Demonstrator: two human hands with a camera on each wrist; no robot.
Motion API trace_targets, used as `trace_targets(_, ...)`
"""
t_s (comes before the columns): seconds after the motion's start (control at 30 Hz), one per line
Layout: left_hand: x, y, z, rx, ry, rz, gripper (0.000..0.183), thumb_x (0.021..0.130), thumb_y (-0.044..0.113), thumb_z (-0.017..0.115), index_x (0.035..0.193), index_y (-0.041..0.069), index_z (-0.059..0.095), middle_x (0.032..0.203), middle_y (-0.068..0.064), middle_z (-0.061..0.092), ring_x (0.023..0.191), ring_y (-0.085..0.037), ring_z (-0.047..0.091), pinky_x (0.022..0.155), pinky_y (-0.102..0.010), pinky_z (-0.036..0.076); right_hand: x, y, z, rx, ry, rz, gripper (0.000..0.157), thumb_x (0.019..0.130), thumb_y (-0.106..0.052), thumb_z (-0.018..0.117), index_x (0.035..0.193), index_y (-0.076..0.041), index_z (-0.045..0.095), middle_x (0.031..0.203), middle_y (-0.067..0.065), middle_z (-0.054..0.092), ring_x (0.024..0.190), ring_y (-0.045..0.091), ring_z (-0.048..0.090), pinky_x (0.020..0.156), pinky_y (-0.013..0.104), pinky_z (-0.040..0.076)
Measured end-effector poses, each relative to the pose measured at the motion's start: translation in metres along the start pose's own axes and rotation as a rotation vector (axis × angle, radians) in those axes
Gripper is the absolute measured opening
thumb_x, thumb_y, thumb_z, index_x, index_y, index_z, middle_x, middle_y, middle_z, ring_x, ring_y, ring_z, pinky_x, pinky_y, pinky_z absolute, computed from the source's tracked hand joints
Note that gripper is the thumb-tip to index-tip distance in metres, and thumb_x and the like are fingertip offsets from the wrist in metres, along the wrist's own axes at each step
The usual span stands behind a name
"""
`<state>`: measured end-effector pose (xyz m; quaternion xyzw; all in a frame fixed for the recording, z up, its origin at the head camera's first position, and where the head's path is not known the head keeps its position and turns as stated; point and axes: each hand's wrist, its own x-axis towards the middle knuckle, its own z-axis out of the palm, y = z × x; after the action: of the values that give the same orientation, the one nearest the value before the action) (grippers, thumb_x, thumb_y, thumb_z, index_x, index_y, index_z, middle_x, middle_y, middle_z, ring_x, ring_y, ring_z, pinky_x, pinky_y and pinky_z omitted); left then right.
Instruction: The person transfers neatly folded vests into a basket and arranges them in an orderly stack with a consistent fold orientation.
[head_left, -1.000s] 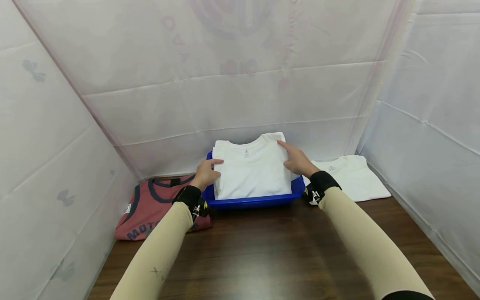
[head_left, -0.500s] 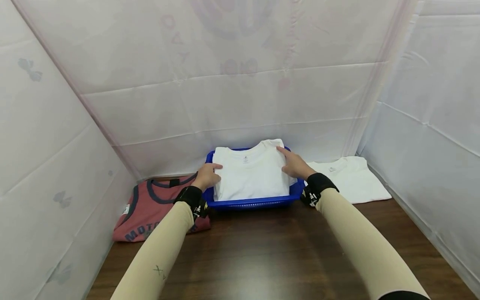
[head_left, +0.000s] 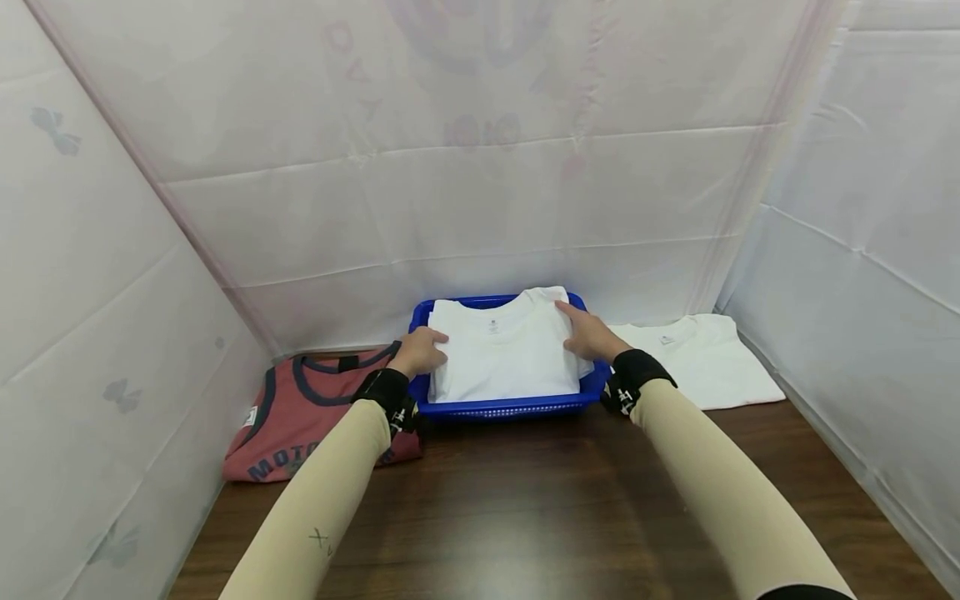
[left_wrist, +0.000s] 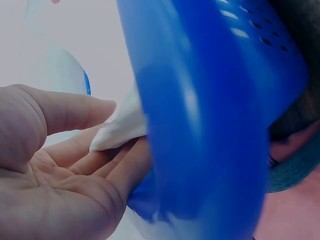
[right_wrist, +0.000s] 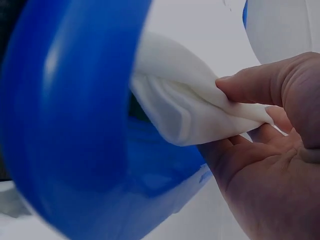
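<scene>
A folded white T-shirt (head_left: 502, 354) lies within the blue plastic basket (head_left: 517, 407), its neckline towards the back wall. My left hand (head_left: 420, 350) holds the shirt's left edge; in the left wrist view the thumb (left_wrist: 80, 110) is above the cloth and the fingers are under it, beside the basket rim. On the opposite side my right hand (head_left: 592, 333) pinches the shirt's right edge, index finger stretched along its top. Folded layers of the shirt (right_wrist: 200, 115) show between thumb and fingers in the right wrist view. The shirt hides most of the basket's floor.
Left of the basket lies a folded red T-shirt (head_left: 315, 408) with dark trim and lettering, partly behind my left arm. Another folded white T-shirt (head_left: 697, 367) lies to the right. White sheeting (head_left: 480, 208) encloses the brown wooden table (head_left: 517, 508) at the back and sides.
The white T-shirt has come down into the basket between both hands, its neckline lower in view. The basket's far rim, hidden before, now shows behind it.
</scene>
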<state>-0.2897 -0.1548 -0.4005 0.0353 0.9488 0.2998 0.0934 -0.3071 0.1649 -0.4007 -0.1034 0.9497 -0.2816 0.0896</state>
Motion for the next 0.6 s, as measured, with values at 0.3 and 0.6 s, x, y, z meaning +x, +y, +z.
trace_targets(0.3,-0.006,0.004,0.003,0.037,-0.015,-0.021,0.044,0.1,0.012,0.063,0.14,-0.005,0.059,0.145,-0.024,0.056,0.135,-0.039,0.052,0.106,-0.05,0.048,-0.003,0.001,0.002,-0.044,-0.012,-0.01,0.08,0.097,0.004,0.059,0.165,-0.007,0.018,0.163,0.027,0.028,0.139,0.04,0.044,0.113,0.052,0.038)
trace_targets(0.6,-0.013,0.008,0.002,0.053,-0.006,-0.006,0.044,0.101,0.013,0.063,0.139,-0.008,0.059,0.142,-0.025,0.058,0.133,-0.04,0.053,0.105,-0.05,0.048,-0.006,0.004,-0.002,-0.051,-0.02,-0.029,0.077,0.1,-0.001,0.058,0.165,-0.006,0.018,0.162,0.028,0.028,0.132,0.042,0.049,0.105,0.051,0.044)
